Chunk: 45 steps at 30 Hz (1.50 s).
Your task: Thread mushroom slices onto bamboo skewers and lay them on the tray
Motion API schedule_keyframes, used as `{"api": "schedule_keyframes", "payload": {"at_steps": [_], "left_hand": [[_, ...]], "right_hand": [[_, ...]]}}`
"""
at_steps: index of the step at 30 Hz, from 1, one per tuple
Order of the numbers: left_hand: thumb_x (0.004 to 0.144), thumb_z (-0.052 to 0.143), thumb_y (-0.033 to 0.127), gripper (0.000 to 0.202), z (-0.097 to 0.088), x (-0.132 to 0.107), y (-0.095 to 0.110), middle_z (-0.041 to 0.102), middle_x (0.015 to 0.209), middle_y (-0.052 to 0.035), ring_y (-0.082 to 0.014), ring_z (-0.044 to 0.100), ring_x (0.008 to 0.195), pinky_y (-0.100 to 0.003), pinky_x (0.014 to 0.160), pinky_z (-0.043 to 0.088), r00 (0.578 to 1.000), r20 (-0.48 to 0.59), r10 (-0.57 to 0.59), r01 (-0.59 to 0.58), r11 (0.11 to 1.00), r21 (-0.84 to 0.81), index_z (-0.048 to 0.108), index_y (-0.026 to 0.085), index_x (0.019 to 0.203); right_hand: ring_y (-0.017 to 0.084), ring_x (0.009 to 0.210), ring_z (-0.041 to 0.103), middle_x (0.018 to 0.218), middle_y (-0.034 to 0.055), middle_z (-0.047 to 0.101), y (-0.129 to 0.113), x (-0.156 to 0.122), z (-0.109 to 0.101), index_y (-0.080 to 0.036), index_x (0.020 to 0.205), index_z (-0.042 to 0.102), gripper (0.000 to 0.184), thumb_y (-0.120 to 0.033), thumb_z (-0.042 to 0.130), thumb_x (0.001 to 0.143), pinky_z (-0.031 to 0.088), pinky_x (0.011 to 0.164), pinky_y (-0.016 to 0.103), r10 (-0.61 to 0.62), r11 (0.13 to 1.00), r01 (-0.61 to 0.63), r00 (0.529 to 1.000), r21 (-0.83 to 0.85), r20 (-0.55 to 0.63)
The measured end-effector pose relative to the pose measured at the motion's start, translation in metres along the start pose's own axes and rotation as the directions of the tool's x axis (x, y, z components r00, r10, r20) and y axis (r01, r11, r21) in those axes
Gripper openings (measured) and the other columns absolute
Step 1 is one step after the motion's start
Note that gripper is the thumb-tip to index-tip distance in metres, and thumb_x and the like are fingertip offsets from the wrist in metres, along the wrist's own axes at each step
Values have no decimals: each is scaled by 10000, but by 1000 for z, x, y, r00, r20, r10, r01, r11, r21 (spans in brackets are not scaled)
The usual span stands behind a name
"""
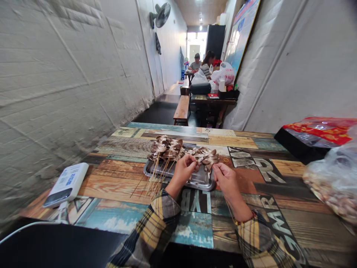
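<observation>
A metal tray (198, 183) stands in front of me on the table. Skewered oyster mushrooms (166, 147) are heaped at its left end, their bamboo sticks (156, 173) pointing toward me. Loose oyster mushrooms (205, 153) lie at the right end. My left hand (184, 169) is closed in a pinch on a mushroom piece at the near side of the loose pile. Just right of it, my right hand (225, 178) pinches at the edge of a mushroom piece; its fingertips partly hide it. A thin stick-like line shows below the right palm, too faint to name surely.
A white box-shaped device (67, 184) with a cable lies at the left. At the right are a clear bag of pale pieces (334, 182) and a black box (301, 143) with red packaging. Beyond are a bench (182, 108), another table and two people.
</observation>
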<state>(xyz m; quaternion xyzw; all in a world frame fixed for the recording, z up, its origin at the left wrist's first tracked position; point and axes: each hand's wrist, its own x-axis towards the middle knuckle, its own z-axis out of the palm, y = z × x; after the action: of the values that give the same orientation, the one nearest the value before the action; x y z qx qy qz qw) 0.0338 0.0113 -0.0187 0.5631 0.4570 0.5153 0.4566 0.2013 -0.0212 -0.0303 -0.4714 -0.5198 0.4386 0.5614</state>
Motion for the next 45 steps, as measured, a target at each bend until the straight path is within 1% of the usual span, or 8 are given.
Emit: {"api": "schedule_keyframes", "payload": {"at_steps": [3,7,11,14,26,36,41,45], "left_hand": [[674,686,269,221,-6,2,5,615,658,6,-100,545,543,-197,481,348,990,-93,-103,84,977,-196,658,140,851],[595,758,263,275,-11,3,10,639,683,-7,-73,519,543,-184,489,343,976,-130,-175,114,919,-378,694,133,828],[563,795,275,252,-14,3,13,618,650,5,-75,534,547,-178,488,354,962,-156,-223,127,875,-468,658,146,731],[550,810,267,268,-15,4,14,615,671,11,-62,528,545,-169,481,350,961,-155,-229,122,854,-505,650,147,729],[544,812,232,283,-13,2,17,594,640,26,-58,512,528,-165,477,348,964,-176,-197,83,857,-508,636,150,749],[539,820,241,297,-14,2,16,595,642,25,-61,520,536,-170,492,355,964,-189,-188,65,854,-517,631,151,750],[568,797,234,276,-13,2,15,596,656,26,-55,505,548,-170,508,342,968,-201,-150,42,886,-461,625,147,766],[600,768,215,284,-11,1,19,613,675,22,-72,527,599,-190,595,390,969,-234,-81,-11,930,-368,624,147,835]], "right_hand": [[72,399,345,475,-68,436,-2,-4,3,-179,706,568,325,-471,553,848,249,387,190,20,999,-17,994,-28,111],[72,399,343,475,-64,444,-3,-7,7,-181,704,566,311,-437,518,875,249,390,192,27,995,-6,976,-98,218],[77,417,366,492,-56,461,-3,-10,8,-184,686,551,304,-402,492,890,272,407,193,29,984,23,958,-179,284],[84,425,379,485,-51,472,-5,-11,9,-184,693,560,292,-385,484,892,291,421,195,28,972,46,952,-232,304],[93,446,407,480,-45,483,-4,-11,9,-183,673,560,297,-364,477,893,317,465,206,-11,954,97,957,-283,291],[83,409,365,475,-57,464,-3,-12,11,-183,706,562,295,-392,472,894,284,420,201,36,967,43,953,-252,301],[87,420,378,474,-54,469,-1,-12,11,-181,703,566,291,-383,478,894,288,428,202,33,968,43,955,-248,296],[90,416,375,471,-55,470,-1,-11,10,-185,690,567,299,-386,478,893,291,439,208,28,963,50,958,-263,284]]}}
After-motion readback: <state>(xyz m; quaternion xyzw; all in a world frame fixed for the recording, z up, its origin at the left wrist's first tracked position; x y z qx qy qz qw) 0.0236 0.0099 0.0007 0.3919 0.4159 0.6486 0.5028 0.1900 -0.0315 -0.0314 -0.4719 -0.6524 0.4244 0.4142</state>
